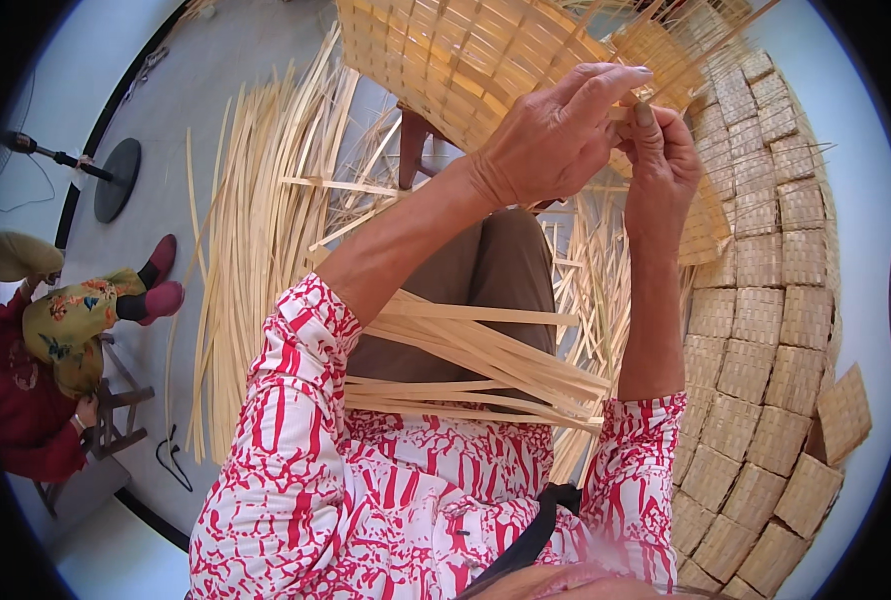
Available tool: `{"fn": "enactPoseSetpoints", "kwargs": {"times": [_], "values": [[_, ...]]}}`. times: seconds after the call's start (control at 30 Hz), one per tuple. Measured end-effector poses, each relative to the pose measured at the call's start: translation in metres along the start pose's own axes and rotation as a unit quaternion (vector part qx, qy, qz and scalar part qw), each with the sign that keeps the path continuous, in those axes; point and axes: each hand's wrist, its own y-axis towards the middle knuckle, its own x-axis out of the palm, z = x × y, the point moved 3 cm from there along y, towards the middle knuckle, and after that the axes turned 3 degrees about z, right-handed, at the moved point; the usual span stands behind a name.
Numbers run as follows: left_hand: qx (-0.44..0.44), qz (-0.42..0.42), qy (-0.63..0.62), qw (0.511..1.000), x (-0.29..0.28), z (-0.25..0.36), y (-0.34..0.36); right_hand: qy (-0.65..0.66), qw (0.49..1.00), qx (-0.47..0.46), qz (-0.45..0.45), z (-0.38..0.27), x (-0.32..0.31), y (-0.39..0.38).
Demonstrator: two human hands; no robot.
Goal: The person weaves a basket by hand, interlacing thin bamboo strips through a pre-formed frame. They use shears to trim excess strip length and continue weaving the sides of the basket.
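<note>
Both my hands meet at the right edge of a partly woven bamboo panel, at the top of the view. My left hand reaches across the panel's near side, its fingers bent and pinching at the edge. Beside it my right hand is closed, thumb raised and pressed to the fingers. A short pale bamboo strip shows between the two hands; the fingers hide most of it. Loose strip ends stick out beyond my fingertips. A bundle of flat bamboo strips lies across my lap.
Many long bamboo strips spread over the floor at left. A brown stool stands under the panel. Stacked woven square pieces line the right side. At far left another person sits near a stand with a round base.
</note>
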Motion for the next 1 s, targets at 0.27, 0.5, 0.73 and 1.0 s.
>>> {"fn": "enactPoseSetpoints", "kwargs": {"times": [0.27, 0.5, 0.73, 1.0], "values": [[0.038, 0.003, 0.027, 0.999, 0.001, -0.002, -0.001, -0.185, 0.969, -0.151, 0.057, 0.004, 0.000, -0.001], [-0.022, -0.033, -0.016, 0.999, 0.004, 0.001, -0.003, -0.064, 0.995, -0.074, 0.002, -0.003, -0.007, 0.001], [-0.086, -0.047, -0.021, 0.995, -0.002, 0.002, -0.004, -0.182, 0.978, -0.085, 0.060, 0.009, -0.032, 0.024], [-0.309, 0.189, 0.136, 0.922, -0.145, -0.111, -0.057, -0.233, 0.956, -0.057, 0.170, 0.008, -0.087, 0.037]]}}
